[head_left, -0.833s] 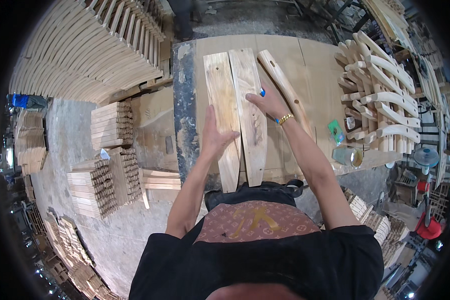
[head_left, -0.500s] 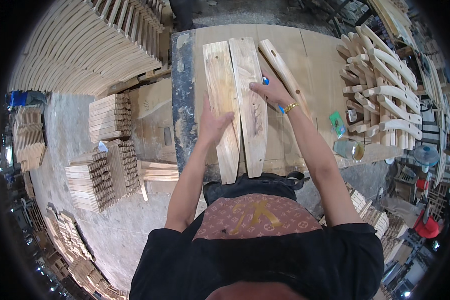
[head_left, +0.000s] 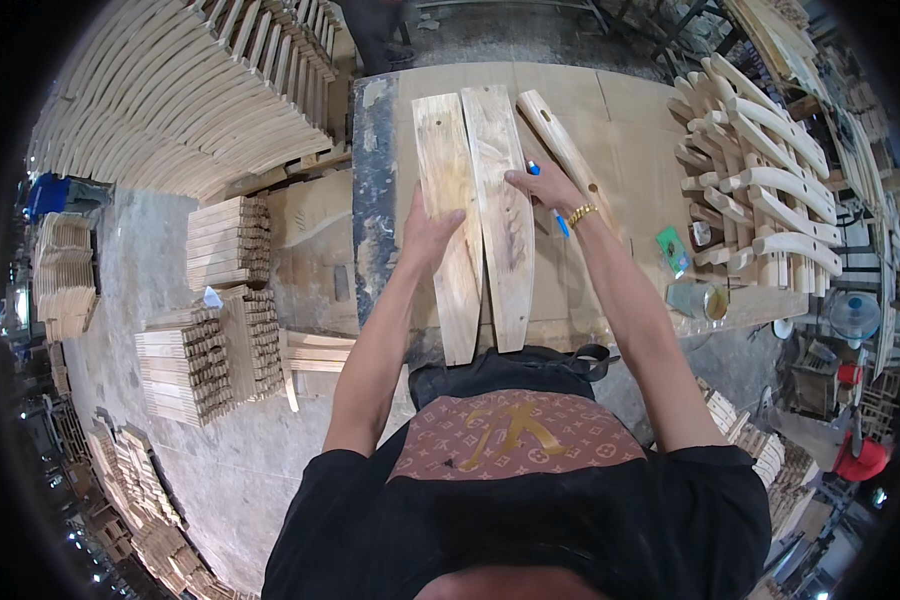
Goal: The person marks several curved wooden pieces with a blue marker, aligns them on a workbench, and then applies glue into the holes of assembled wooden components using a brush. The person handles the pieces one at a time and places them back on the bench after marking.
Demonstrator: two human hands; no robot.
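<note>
Centrally, upper half of frame, lay a left board (head_left: 448, 150) and a right board (head_left: 510, 270), side by side. Left hand (head_left: 428, 235) and right hand (head_left: 552, 188) each grasped one outer edge, thumb on top, blue pen (head_left: 561, 222) by the latter. Even thumb pressure seemed best for steadiness.

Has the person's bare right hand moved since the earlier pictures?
Yes: the bare right hand has shifted slightly right, closer to the stationary slim, slotted, pale wooden piece.
</note>
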